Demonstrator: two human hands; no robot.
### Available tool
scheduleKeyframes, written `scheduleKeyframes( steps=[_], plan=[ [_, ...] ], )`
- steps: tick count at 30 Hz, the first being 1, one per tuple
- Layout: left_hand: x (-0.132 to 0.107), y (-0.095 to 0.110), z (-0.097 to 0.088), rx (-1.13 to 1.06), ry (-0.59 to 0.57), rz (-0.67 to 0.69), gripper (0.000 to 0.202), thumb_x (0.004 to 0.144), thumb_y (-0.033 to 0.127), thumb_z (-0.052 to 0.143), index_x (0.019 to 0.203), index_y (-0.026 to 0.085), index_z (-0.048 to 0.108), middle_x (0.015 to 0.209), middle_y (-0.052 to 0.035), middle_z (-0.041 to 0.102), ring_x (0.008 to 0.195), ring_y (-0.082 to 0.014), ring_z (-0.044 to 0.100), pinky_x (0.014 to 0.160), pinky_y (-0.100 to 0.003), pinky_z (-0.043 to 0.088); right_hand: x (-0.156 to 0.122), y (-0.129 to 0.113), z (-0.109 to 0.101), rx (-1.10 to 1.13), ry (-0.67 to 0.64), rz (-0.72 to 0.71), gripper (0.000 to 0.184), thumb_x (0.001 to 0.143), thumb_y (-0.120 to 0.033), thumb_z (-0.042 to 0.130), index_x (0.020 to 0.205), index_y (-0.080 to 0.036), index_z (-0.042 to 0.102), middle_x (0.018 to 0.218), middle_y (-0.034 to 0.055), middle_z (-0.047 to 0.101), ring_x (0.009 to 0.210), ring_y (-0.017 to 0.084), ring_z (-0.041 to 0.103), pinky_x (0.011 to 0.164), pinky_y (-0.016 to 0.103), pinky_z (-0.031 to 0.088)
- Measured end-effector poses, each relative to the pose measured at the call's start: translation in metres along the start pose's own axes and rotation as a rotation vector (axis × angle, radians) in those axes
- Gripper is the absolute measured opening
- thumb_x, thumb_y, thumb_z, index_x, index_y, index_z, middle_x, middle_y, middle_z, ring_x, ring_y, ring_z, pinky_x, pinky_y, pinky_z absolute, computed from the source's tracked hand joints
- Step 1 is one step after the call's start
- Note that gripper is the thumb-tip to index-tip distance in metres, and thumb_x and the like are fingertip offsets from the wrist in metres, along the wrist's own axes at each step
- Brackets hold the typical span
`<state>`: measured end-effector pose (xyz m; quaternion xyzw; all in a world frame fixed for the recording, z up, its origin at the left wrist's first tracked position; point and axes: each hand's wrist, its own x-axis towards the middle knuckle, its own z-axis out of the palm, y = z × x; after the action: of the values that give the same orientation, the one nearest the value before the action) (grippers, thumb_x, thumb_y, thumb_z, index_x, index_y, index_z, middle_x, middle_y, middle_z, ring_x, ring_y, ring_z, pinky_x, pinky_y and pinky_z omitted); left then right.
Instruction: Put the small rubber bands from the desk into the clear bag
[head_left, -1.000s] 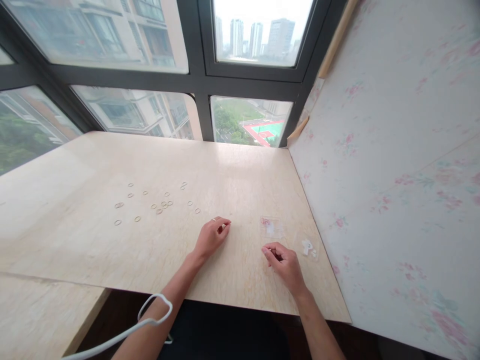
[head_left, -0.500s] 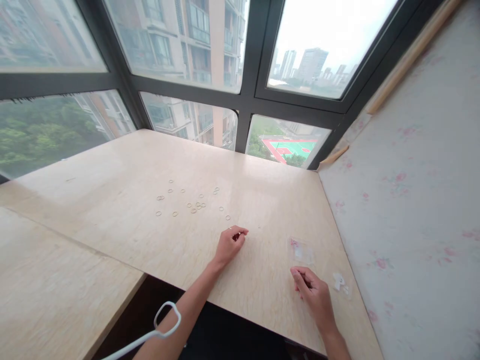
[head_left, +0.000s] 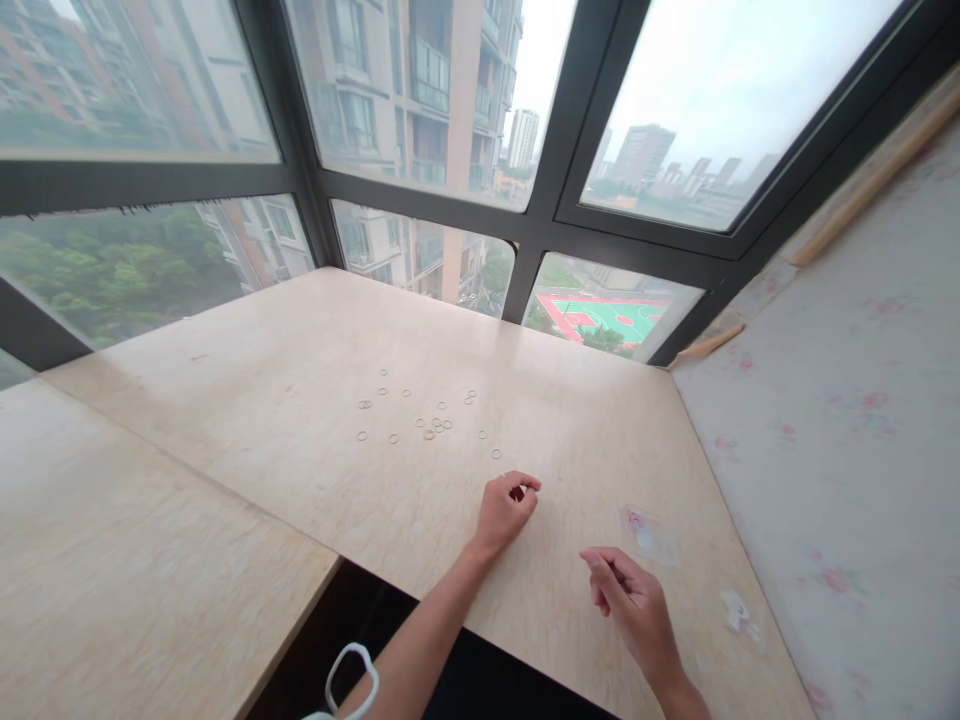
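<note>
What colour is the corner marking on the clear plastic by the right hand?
The corner marking looks pinkish red, seen in the head view.

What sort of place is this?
Probably a room in a home, on an upper floor: dark-framed windows look down on a sports court, and floral wallpaper runs along the right side.

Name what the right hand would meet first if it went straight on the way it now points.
Most likely the left hand, which is up and to the left in the picture, roughly in line; depth is unclear from this single view.
</note>
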<state>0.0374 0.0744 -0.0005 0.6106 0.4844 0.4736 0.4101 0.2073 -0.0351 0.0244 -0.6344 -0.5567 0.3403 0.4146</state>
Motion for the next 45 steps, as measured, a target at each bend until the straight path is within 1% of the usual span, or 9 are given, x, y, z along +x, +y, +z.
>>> scheduleKeyframes(
  steps=[8, 13, 16, 19, 21, 27, 31, 36, 45],
  plan=[
    [-0.003, 0.003, -0.003, -0.036, -0.017, -0.02, 0.015, 0.068, 0.011, 0.052, 0.073, 0.017, 0.064, 0.061, 0.0016, 0.06, 0.054, -0.0102, 0.049, 0.054, -0.022, 0.039, 0.035, -0.046, 0.035, 0.05, -0.107, -0.148, 0.034, 0.089, -0.046, 0.052, 0.081, -0.017, 0.067, 0.049, -0.002, 0.052, 0.043, 0.011, 0.048, 0.043, 0.022, 0.041],
    [-0.008, 0.006, -0.005, -0.038, -0.061, -0.011, 0.004, 0.07, 0.016, 0.056, 0.07, 0.017, 0.06, 0.061, 0.0015, 0.058, 0.054, -0.0101, 0.046, 0.052, -0.022, 0.035, 0.053, -0.06, 0.045, 0.062, -0.153, -0.205, 0.033, 0.09, -0.044, 0.052, 0.079, -0.017, 0.066, 0.049, -0.0028, 0.052, 0.042, 0.01, 0.047, 0.043, 0.022, 0.04],
    [-0.011, 0.007, -0.005, 0.034, -0.095, 0.036, 0.012, 0.076, 0.019, 0.052, 0.065, 0.017, 0.057, 0.061, -0.0001, 0.058, 0.056, -0.0115, 0.047, 0.053, -0.023, 0.035, 0.063, -0.059, 0.05, 0.032, -0.157, -0.213, 0.034, 0.09, -0.044, 0.05, 0.078, -0.017, 0.066, 0.048, -0.0024, 0.053, 0.043, 0.011, 0.048, 0.045, 0.022, 0.041],
    [-0.013, 0.004, -0.005, 0.061, -0.146, 0.093, 0.011, 0.074, 0.014, 0.05, 0.066, 0.017, 0.056, 0.066, -0.0017, 0.061, 0.061, -0.013, 0.051, 0.056, -0.024, 0.037, 0.069, -0.058, 0.056, -0.048, -0.157, -0.284, 0.033, 0.091, -0.041, 0.049, 0.077, -0.017, 0.067, 0.054, -0.0001, 0.058, 0.05, 0.012, 0.053, 0.053, 0.023, 0.045],
    [-0.016, 0.002, -0.004, 0.063, -0.158, 0.087, 0.011, 0.072, 0.011, 0.049, 0.066, 0.017, 0.055, 0.067, -0.0019, 0.061, 0.061, -0.0135, 0.052, 0.056, -0.024, 0.037, 0.073, -0.059, 0.058, -0.065, -0.171, -0.313, 0.031, 0.092, -0.039, 0.049, 0.079, -0.018, 0.067, 0.056, 0.0003, 0.06, 0.052, 0.012, 0.055, 0.055, 0.023, 0.046],
    [-0.022, 0.002, -0.003, 0.11, -0.136, 0.055, 0.01, 0.073, 0.013, 0.049, 0.066, 0.019, 0.046, 0.06, 0.0005, 0.053, 0.057, -0.0133, 0.047, 0.053, -0.025, 0.032, 0.1, -0.059, 0.061, -0.016, -0.191, -0.249, 0.029, 0.091, -0.039, 0.049, 0.077, -0.018, 0.064, 0.053, -0.0029, 0.055, 0.047, 0.011, 0.052, 0.051, 0.022, 0.043],
    [-0.023, 0.008, -0.002, 0.105, -0.089, 0.036, 0.012, 0.069, 0.008, 0.045, 0.066, 0.019, 0.044, 0.064, -0.0001, 0.053, 0.06, -0.0135, 0.048, 0.057, -0.025, 0.035, 0.125, -0.052, 0.062, -0.182, -0.221, -0.297, 0.025, 0.091, -0.036, 0.049, 0.088, -0.019, 0.066, 0.062, -0.0015, 0.061, 0.054, 0.011, 0.054, 0.056, 0.022, 0.042],
    [-0.023, 0.009, 0.001, 0.165, -0.121, 0.055, 0.012, 0.071, 0.008, 0.046, 0.067, 0.019, 0.048, 0.07, -0.0014, 0.056, 0.063, -0.0141, 0.05, 0.058, -0.026, 0.036, 0.143, -0.041, 0.069, -0.373, -0.329, -0.323, 0.02, 0.089, -0.028, 0.052, 0.102, -0.022, 0.066, 0.068, -0.0022, 0.065, 0.06, 0.012, 0.057, 0.063, 0.023, 0.042],
    [-0.025, 0.001, 0.003, 0.157, -0.127, 0.044, 0.02, 0.085, 0.009, 0.041, 0.086, 0.019, 0.058, 0.083, -0.0042, 0.065, 0.073, -0.0172, 0.057, 0.065, -0.028, 0.042, 0.162, -0.029, 0.084, -0.426, -0.331, -0.279, 0.031, 0.085, -0.022, 0.056, 0.115, -0.019, 0.059, 0.093, 0.0026, 0.065, 0.074, 0.013, 0.058, 0.071, 0.025, 0.043]
  ],
)
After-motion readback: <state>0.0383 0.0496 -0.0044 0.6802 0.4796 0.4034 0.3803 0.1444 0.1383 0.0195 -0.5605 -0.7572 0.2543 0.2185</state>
